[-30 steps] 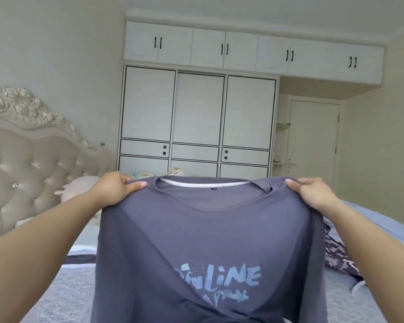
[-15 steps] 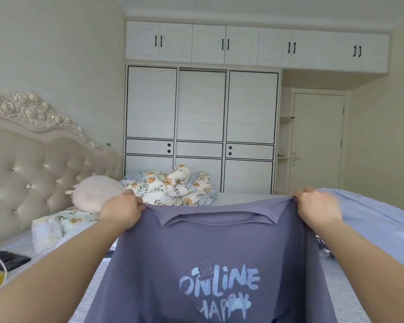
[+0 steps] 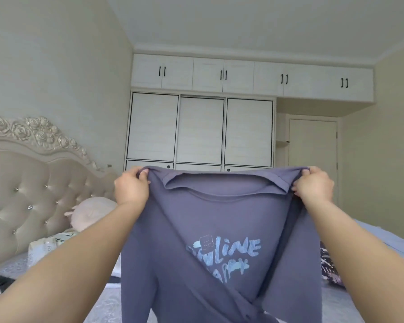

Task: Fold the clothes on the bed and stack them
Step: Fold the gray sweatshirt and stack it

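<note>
Left hand (image 3: pixel 131 191) and right hand (image 3: pixel 314 188) each pinched a shoulder of the purple T-shirt (image 3: pixel 219 248), held up above the bed (image 3: pixel 107 306). Its lower part hung twisted across the front; laid down so, it would likely fold crooked and stack badly.
</note>
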